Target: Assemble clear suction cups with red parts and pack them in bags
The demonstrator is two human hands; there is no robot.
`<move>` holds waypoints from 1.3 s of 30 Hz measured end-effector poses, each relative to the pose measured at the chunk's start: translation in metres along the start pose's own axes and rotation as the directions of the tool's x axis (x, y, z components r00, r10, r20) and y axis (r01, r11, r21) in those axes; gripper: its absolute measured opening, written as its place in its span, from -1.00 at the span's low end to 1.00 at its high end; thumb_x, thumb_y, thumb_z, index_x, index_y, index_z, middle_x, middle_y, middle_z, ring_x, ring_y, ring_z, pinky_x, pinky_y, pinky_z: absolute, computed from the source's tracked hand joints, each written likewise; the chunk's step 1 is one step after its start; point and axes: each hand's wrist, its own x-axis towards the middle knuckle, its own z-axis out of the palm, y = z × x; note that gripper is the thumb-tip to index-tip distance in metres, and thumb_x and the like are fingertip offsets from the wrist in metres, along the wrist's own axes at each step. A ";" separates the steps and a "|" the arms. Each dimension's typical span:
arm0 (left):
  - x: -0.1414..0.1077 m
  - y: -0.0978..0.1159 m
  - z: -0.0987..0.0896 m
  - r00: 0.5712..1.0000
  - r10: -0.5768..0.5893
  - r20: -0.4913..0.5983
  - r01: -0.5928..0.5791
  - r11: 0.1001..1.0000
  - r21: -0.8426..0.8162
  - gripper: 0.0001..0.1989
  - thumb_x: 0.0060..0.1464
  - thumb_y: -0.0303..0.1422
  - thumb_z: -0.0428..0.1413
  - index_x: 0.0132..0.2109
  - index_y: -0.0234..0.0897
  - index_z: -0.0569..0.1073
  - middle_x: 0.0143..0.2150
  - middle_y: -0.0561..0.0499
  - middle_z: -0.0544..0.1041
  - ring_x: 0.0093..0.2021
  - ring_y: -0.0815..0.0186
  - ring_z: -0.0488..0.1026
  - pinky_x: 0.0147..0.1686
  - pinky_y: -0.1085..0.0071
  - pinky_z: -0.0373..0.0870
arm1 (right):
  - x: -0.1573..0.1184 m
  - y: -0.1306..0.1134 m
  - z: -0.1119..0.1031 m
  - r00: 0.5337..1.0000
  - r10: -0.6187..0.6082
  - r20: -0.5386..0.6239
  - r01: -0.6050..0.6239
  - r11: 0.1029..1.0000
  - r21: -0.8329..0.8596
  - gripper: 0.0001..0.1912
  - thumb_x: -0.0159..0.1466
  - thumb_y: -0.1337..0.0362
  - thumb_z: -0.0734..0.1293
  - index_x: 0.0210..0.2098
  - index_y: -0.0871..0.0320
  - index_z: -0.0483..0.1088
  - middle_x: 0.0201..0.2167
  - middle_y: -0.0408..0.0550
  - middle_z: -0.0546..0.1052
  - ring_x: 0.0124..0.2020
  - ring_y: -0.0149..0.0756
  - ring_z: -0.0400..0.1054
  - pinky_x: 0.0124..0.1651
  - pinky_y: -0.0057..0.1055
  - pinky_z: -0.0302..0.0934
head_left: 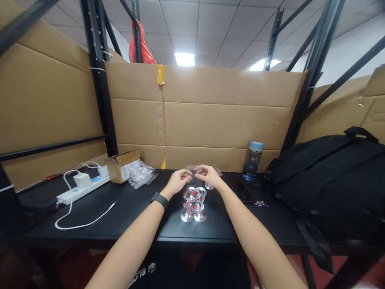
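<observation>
My left hand [178, 181] and my right hand [209, 176] face each other over the table, fingers curled in a pinch. Between them stands a thin clear plastic piece [191, 170], gripped at its two sides; whether it is a bag or a sheet is hard to tell. Just below, on the near side, sits a cluster of several shiny silver round pieces [191, 196] with red parts, some overlapping. Another silver round piece [209, 186] lies beside my right hand, partly hidden by it. A dark watch band [160, 199] is on my left wrist.
On the black table [120, 224], a white power strip [82, 190] with a cable, a small carton [122, 166] and crumpled clear plastic [141, 175] are at left. A water bottle [253, 161], a small colourful bundle [261, 204] and a black backpack [331, 184] are at right. Cardboard [204, 124] walls the back.
</observation>
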 end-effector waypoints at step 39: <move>-0.025 0.013 -0.135 0.693 -0.091 -0.715 0.660 0.478 0.579 -0.63 0.26 -0.35 -0.02 0.06 -0.13 0.61 0.09 -0.26 0.59 0.21 -0.21 0.34 0.13 -0.18 0.08 | -0.007 0.064 -0.060 0.863 0.417 -0.284 -0.466 0.442 -0.766 -0.64 0.33 0.35 0.21 0.07 0.08 0.46 0.15 0.15 0.49 0.25 0.10 0.26 0.19 0.15 0.09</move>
